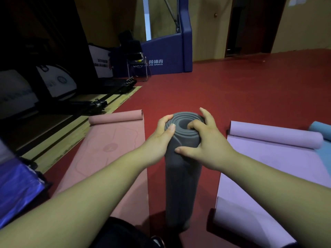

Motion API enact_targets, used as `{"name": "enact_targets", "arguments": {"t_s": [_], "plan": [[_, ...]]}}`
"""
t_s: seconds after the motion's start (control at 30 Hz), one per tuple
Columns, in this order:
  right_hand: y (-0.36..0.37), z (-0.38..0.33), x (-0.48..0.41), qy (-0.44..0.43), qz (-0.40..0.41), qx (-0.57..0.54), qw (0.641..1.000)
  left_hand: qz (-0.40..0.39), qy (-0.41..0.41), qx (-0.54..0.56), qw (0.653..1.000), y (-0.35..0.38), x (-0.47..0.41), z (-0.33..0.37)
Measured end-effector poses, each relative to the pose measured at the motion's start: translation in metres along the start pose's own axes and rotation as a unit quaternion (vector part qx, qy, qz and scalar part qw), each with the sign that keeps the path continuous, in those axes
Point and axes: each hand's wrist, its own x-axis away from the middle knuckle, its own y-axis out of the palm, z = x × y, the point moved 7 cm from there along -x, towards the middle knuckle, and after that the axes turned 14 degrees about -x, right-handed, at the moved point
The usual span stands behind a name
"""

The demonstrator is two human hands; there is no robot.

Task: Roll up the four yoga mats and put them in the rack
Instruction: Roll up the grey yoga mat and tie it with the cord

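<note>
A rolled grey yoga mat [180, 185] stands upright on the red floor in front of me. My left hand [161, 138] grips its top from the left, thumb on the rim. My right hand [204, 140] holds the top from the right, with fingers curled into the roll's hollow centre and the thumb on its side. A pink mat [114, 158] lies flat to the left, its far end curled. A purple mat [268, 167] lies to the right, its far end partly rolled. A blue mat [322, 133] shows at the far right edge.
Dark equipment and white bags [57, 81] line the left wall beside a wooden strip [100, 113]. A blue padded structure [166, 56] and a metal chair [138, 65] stand at the back. A shiny blue bag [16, 190] sits near left. Red floor [250, 90] stretches ahead.
</note>
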Motion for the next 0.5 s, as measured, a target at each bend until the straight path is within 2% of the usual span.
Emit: {"name": "enact_targets", "arguments": {"t_s": [0.17,0.37,0.5], "plan": [[0.020,-0.020,-0.009,-0.043,-0.048,0.034,0.997,0.006,-0.028,0.020,0.999,-0.027,0.030,0.003],[0.027,-0.073,-0.022,-0.116,-0.071,0.071,0.988,0.083,-0.044,0.096,0.991,-0.059,0.057,-0.004],[0.072,-0.075,-0.033,-0.127,-0.132,0.133,0.974,0.078,-0.087,0.087,0.989,-0.071,0.067,-0.043]]}}
